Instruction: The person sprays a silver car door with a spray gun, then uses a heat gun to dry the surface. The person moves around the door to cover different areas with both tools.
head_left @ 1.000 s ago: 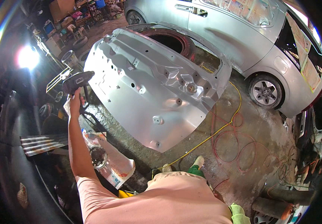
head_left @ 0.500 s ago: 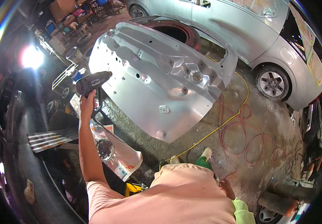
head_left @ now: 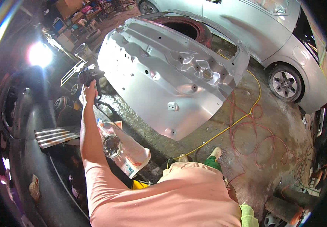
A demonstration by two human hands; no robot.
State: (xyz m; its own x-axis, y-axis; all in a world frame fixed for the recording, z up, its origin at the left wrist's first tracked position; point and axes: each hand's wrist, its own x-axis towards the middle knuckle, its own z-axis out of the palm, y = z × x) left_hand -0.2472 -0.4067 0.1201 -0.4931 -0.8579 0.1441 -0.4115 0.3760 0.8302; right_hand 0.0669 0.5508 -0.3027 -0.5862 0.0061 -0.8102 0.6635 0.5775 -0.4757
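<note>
My left hand [head_left: 89, 90] is wrapped round the handle of a dark heat gun [head_left: 86, 77], with the arm stretched out to the far left. The gun's nozzle points right, at the left edge of a large silver-painted car body panel [head_left: 156, 83]. A black cord hangs from the handle. The panel has holes, moulded ridges and several shallow dimples, and lies at about waist height. Only a sliver of my right hand [head_left: 232, 193] shows beside my shirt at the lower right; its fingers are hidden.
A silver van [head_left: 254, 30] stands behind the panel, by a red-rimmed tyre [head_left: 205, 36]. A yellow hose [head_left: 224, 130] and looped red hose [head_left: 258, 151] cross the wet floor. At left are a bright lamp [head_left: 40, 55], a dark car [head_left: 27, 151] and a paper-covered stand with a can lid [head_left: 112, 145].
The heat gun has turned, its nozzle now foreshortened and lower by the panel's left edge. My right hand has slipped mostly behind my shirt. The whole view has shifted slightly.
</note>
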